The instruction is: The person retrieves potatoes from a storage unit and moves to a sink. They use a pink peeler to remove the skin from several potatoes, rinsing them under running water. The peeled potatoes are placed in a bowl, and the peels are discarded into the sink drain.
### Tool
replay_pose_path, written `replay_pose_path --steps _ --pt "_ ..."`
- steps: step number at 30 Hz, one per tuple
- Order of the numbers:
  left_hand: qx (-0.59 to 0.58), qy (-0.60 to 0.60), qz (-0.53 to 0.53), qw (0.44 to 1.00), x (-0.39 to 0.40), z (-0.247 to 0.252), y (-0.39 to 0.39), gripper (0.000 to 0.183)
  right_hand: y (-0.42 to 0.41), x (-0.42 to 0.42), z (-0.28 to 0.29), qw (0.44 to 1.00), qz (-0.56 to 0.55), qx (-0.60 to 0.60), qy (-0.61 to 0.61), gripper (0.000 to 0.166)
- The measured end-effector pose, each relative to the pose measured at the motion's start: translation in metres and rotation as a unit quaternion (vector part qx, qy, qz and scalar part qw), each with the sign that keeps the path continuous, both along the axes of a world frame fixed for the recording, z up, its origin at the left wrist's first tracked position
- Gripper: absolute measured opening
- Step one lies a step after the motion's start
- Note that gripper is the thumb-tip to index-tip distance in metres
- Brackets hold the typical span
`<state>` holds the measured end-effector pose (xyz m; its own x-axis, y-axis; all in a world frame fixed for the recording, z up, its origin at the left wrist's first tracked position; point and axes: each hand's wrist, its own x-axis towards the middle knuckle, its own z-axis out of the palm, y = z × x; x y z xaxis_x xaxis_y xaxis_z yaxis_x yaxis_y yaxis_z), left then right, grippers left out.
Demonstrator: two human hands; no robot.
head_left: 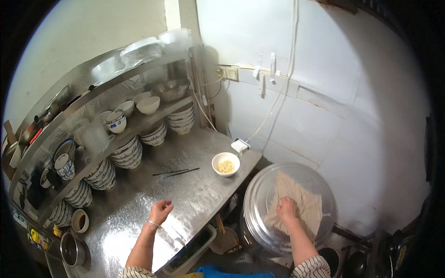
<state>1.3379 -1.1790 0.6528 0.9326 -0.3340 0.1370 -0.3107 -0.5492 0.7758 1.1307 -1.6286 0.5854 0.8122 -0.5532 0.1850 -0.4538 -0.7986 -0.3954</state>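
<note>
Above the steel counter point(135, 194), my left hand point(161, 211) hangs loosely curled with nothing in it; a pale bracelet circles its wrist. My right hand point(287, 209) is on a crumpled beige cloth point(307, 201), its fingers closed on the fabric. The cloth lies spread over the round metal lid point(256, 208) of a large drum-shaped vessel at the counter's right. Near the counter's far right corner stands a white bowl point(216, 163) with pale yellow noodle-like pieces inside. Two dark chopsticks point(175, 172) rest on the metal, left of that bowl.
Stacked patterned bowls point(127, 153) line the back of the counter under a steel shelf point(149, 116). A metal pot point(72, 249) and a bowl of dark liquid point(80, 221) stand at the left. A white power strip point(240, 146) with a cord sits by the far corner. Below the edge is a tub point(194, 248).
</note>
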Motion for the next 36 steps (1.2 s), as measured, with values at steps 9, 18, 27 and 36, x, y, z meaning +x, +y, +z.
replay_pose_path --steps 9,18,27,36 --pt "-0.111 -0.114 -0.07 0.985 0.248 0.06 -0.208 0.027 -0.017 0.028 -0.039 0.993 -0.064 -0.076 -0.063 0.04" --pt "-0.296 -0.083 0.119 0.944 0.465 0.019 -0.38 0.046 -0.012 0.053 -0.022 0.984 -0.051 -0.162 0.061 0.035" --pt "-0.182 -0.029 0.281 0.942 0.534 0.03 -0.426 0.043 -0.009 0.058 -0.012 0.983 -0.067 -0.163 0.056 0.033" --pt "-0.142 -0.156 0.208 0.955 0.556 0.007 -0.408 0.054 -0.019 0.059 -0.025 0.994 -0.096 -0.042 0.029 0.048"
